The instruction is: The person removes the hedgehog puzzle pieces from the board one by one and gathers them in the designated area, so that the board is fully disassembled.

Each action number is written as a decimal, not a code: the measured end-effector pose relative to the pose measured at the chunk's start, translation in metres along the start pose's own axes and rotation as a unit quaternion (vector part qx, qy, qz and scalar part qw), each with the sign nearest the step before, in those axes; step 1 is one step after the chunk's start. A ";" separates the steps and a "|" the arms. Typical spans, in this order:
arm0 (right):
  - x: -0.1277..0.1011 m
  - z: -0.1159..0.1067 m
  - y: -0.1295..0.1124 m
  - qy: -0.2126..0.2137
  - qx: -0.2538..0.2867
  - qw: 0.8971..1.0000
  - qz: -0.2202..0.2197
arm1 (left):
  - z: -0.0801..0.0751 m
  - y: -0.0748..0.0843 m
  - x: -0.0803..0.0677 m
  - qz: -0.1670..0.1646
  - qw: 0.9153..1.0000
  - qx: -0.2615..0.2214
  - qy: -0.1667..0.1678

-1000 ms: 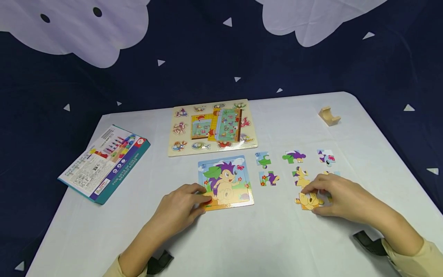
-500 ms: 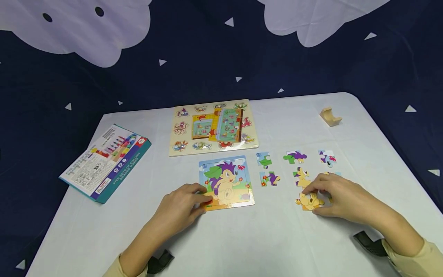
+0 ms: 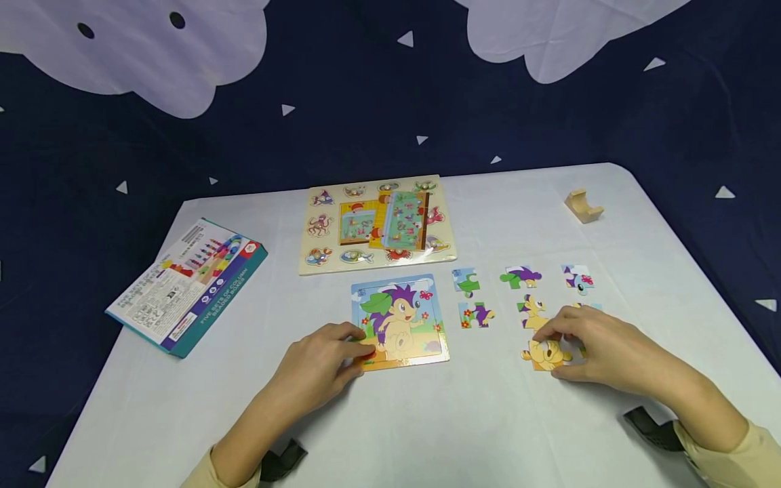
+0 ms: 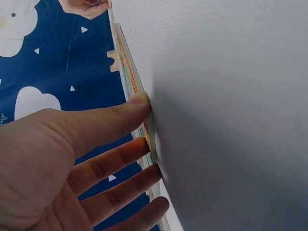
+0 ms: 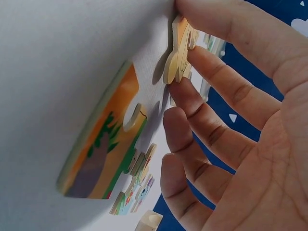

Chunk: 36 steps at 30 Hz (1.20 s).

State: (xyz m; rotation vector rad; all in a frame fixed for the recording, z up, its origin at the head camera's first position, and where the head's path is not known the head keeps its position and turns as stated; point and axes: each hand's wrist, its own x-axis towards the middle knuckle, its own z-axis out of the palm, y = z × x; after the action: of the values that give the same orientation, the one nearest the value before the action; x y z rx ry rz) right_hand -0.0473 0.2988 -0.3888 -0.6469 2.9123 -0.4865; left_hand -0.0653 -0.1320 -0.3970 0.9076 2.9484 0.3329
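My left hand [image 3: 317, 366] holds the lower left corner of a square hedgehog puzzle board [image 3: 403, 322], thumb along the near edge, fingers at the left side. In the left wrist view the board [image 4: 130, 67] shows edge-on. To the right, my right hand [image 3: 601, 346] pinches a yellow-orange puzzle piece [image 3: 545, 354] between thumb and fingers, low over the table. Several loose pieces lie in rows beyond it, including a green-leaf piece [image 3: 466, 281] and a purple one [image 3: 521, 276]. An orange piece [image 5: 106, 149] sits under the right hand, mostly hidden in the head view.
Behind the puzzle lies a wooden sea-animal knob board [image 3: 317, 244] with two picture cards [image 3: 403, 220] on it. At left rests a flat teal-edged box [image 3: 189, 285]. A small wooden block [image 3: 584, 205] stands at the back right of the white table [image 3: 457, 427].
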 end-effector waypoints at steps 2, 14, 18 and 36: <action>0.000 0.000 0.000 -0.002 -0.001 1.000 0.002 | 0.000 0.000 0.000 0.001 1.000 0.000 -0.001; 0.000 0.000 0.000 -0.004 0.003 1.000 -0.001 | 0.001 0.000 -0.001 0.003 1.000 0.005 -0.002; -0.001 0.000 0.001 -0.003 0.005 1.000 -0.003 | 0.000 -0.001 -0.001 0.005 1.000 0.004 -0.001; -0.003 -0.001 0.002 0.000 0.009 1.000 -0.006 | 0.000 -0.002 0.000 0.022 1.000 0.010 0.005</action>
State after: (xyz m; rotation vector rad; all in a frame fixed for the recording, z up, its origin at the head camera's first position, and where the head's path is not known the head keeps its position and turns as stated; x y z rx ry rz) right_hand -0.0456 0.3022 -0.3888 -0.6613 2.9018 -0.5133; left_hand -0.0664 -0.1334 -0.3975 0.9761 2.9501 0.3119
